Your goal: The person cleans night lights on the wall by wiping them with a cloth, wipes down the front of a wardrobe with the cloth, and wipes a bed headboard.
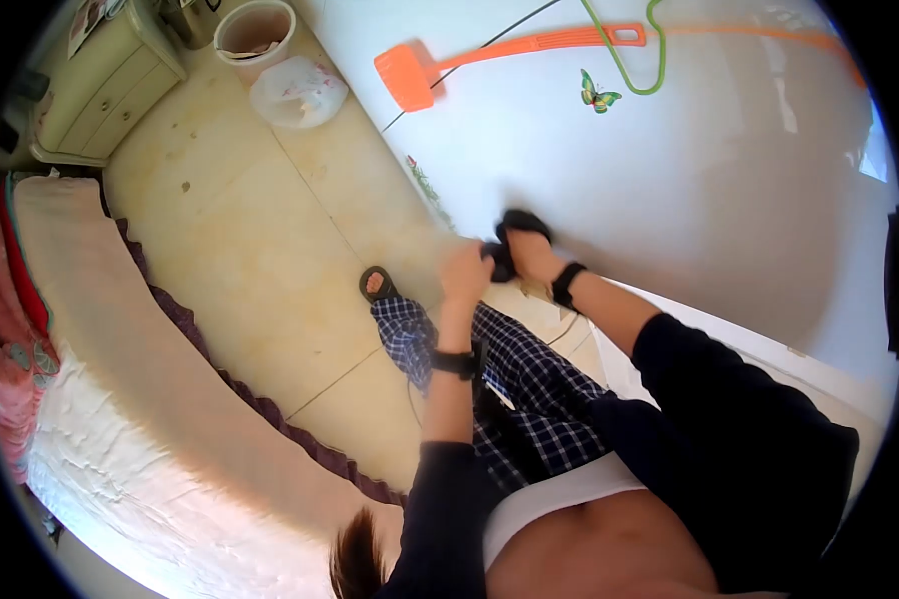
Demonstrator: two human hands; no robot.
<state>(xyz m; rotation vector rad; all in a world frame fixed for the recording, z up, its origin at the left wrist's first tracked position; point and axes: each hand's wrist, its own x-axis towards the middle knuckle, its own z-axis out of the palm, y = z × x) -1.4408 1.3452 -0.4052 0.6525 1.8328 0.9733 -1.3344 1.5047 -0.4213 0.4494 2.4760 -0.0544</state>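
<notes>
The left hand (466, 272) and right hand (531, 254) both clutch a blurred black item (497, 262). Beside them, the white wall (689, 200) bears an orange fly swatter (509, 50).

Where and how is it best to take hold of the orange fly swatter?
I would grip the handle midway, between the flat head and the green hanger near its end, coming from the room side: it is long and slim, and the white surface backs it.
</notes>
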